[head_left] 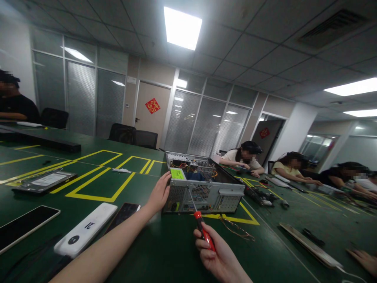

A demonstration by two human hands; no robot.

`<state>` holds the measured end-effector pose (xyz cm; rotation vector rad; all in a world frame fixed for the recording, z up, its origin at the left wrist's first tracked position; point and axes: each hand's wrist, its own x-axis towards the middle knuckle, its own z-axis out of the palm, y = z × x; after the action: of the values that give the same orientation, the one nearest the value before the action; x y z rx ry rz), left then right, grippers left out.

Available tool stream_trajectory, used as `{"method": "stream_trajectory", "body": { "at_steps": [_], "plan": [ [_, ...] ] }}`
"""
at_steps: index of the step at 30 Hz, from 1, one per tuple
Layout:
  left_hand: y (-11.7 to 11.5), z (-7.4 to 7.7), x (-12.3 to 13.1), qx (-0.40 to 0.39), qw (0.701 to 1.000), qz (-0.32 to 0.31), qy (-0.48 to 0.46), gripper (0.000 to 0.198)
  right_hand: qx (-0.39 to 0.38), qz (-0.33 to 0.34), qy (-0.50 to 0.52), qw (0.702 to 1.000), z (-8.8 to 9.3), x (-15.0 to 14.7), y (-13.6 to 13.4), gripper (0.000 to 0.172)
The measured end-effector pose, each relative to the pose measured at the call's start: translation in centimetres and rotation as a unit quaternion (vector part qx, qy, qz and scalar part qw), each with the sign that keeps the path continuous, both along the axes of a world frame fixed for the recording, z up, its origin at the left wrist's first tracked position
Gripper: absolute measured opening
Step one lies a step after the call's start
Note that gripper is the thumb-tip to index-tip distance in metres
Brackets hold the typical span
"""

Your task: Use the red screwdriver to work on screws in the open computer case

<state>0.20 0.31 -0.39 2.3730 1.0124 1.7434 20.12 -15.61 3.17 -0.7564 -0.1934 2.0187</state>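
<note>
An open grey computer case [203, 188] lies on its side on the green table [165, 251], its back panel facing me. My left hand [159, 194] rests flat against the case's left end, fingers stretched upward. My right hand [216, 255] is closed around the red handle of a screwdriver [200, 222]. The screwdriver's shaft points up at the case's back panel, its tip at or very near the metal.
A white power bank [85, 230], a dark phone [123, 214] and another phone [25, 226] lie at the left. A side panel [44, 181] lies farther left. Tools [260, 196] and a flat panel [309, 243] lie at the right. Several people sit around the table; another hand [365, 261] shows at lower right.
</note>
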Motion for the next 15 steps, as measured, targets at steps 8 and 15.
{"method": "stream_trajectory", "body": {
  "at_steps": [8, 15],
  "plan": [
    [-0.09, 0.06, 0.04, 0.001, 1.000, 0.003, -0.004, 0.043, 0.025, 0.037, -0.015, 0.999, -0.03, 0.19, 0.15, 0.030],
    [-0.14, 0.19, 0.07, -0.005, 1.000, -0.001, -0.005, 0.043, 0.016, -0.001, 0.024, 1.000, -0.12, 0.14, 0.07, 0.022]
  ]
}}
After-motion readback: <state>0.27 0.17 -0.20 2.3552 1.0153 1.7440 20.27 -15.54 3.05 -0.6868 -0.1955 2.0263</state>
